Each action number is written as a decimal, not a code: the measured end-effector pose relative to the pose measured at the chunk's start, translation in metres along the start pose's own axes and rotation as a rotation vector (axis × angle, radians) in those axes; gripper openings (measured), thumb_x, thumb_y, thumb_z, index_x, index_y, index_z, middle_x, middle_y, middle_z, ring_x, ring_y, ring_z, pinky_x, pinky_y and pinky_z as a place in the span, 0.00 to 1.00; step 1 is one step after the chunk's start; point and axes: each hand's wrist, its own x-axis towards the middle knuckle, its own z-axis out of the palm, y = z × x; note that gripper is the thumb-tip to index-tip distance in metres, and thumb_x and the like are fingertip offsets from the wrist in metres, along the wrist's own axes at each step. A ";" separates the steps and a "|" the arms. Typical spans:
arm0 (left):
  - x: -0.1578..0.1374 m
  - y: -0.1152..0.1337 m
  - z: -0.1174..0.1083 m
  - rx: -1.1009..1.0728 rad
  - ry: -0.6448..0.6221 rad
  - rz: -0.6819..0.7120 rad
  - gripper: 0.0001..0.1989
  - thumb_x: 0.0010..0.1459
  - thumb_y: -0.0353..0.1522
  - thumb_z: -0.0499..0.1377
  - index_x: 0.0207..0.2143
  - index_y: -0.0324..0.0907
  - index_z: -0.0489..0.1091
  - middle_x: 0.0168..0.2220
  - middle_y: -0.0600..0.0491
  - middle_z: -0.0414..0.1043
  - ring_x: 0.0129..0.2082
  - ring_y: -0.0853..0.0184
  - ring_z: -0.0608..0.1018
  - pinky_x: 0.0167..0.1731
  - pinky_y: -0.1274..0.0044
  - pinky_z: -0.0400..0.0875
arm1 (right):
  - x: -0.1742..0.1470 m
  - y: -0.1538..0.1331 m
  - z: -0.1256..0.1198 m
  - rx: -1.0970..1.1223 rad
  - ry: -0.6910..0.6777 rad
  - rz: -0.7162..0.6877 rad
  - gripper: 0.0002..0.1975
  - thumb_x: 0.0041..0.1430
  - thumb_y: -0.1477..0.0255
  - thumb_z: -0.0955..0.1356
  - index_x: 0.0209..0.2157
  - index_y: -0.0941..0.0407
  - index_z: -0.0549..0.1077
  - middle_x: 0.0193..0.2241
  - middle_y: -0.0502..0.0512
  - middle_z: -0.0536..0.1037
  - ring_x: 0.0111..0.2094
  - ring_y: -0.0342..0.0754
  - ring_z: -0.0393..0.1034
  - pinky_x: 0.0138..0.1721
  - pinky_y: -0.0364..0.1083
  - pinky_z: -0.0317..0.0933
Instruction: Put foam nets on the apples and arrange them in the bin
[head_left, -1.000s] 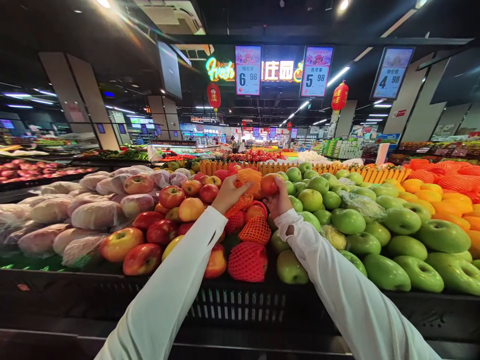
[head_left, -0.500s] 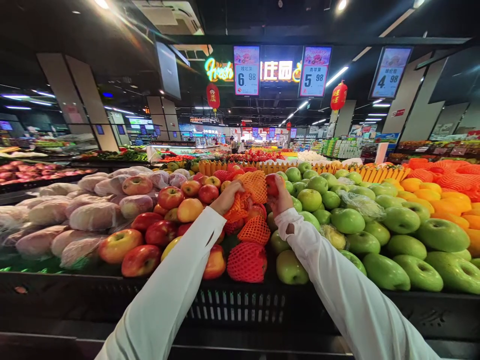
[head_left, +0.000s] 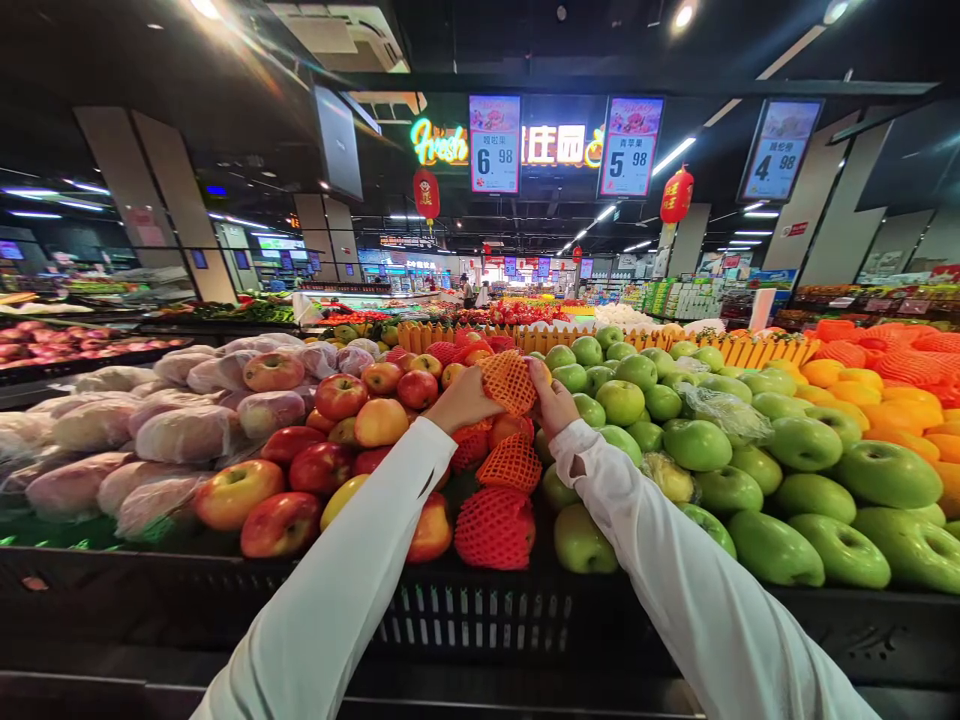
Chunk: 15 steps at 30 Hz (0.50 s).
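Observation:
My left hand (head_left: 465, 400) and my right hand (head_left: 551, 400) meet over the fruit display, both gripping an apple wrapped in an orange foam net (head_left: 510, 382). The net covers the apple almost wholly, so the fruit itself is hidden. Both arms wear white sleeves. Below the hands lie more netted apples (head_left: 495, 525) in red and orange mesh. Bare red apples (head_left: 341, 395) lie to the left of my hands, green apples (head_left: 697, 442) to the right.
A black slatted crate front (head_left: 480, 620) edges the display near me. Bagged pale fruit (head_left: 187, 430) lies far left, oranges in nets (head_left: 892, 385) far right. A yellow picket divider (head_left: 735, 348) runs behind the green apples. Price screens (head_left: 495, 145) hang overhead.
A second ago my right hand held a bare red apple beside the net in my left hand. The net has since been drawn over the apple, and both hands now close on it.

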 end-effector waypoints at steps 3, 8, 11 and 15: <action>0.000 0.001 -0.001 0.080 0.026 0.001 0.17 0.49 0.34 0.65 0.43 0.40 0.78 0.43 0.48 0.81 0.45 0.58 0.81 0.53 0.67 0.73 | -0.003 -0.004 0.001 -0.081 -0.038 0.015 0.28 0.36 0.50 0.79 0.31 0.55 0.70 0.22 0.45 0.75 0.21 0.41 0.67 0.19 0.41 0.62; -0.002 0.006 -0.003 0.114 0.052 -0.019 0.19 0.51 0.36 0.65 0.46 0.42 0.78 0.46 0.49 0.81 0.47 0.58 0.81 0.51 0.67 0.73 | -0.008 -0.011 0.005 -0.118 -0.032 -0.085 0.26 0.36 0.53 0.79 0.27 0.54 0.67 0.20 0.43 0.73 0.21 0.40 0.64 0.20 0.41 0.59; -0.002 0.006 -0.004 0.138 0.093 -0.006 0.23 0.49 0.36 0.66 0.49 0.42 0.77 0.48 0.49 0.81 0.48 0.57 0.80 0.52 0.67 0.73 | -0.013 -0.015 0.008 -0.123 -0.076 -0.063 0.24 0.40 0.50 0.76 0.27 0.55 0.70 0.23 0.45 0.74 0.25 0.40 0.66 0.21 0.41 0.59; -0.002 0.004 -0.008 0.234 0.184 -0.055 0.22 0.48 0.36 0.66 0.47 0.41 0.78 0.46 0.47 0.81 0.47 0.55 0.81 0.52 0.66 0.73 | -0.020 -0.022 0.010 -0.113 0.028 -0.251 0.24 0.37 0.56 0.78 0.32 0.54 0.71 0.32 0.47 0.76 0.30 0.40 0.68 0.26 0.41 0.59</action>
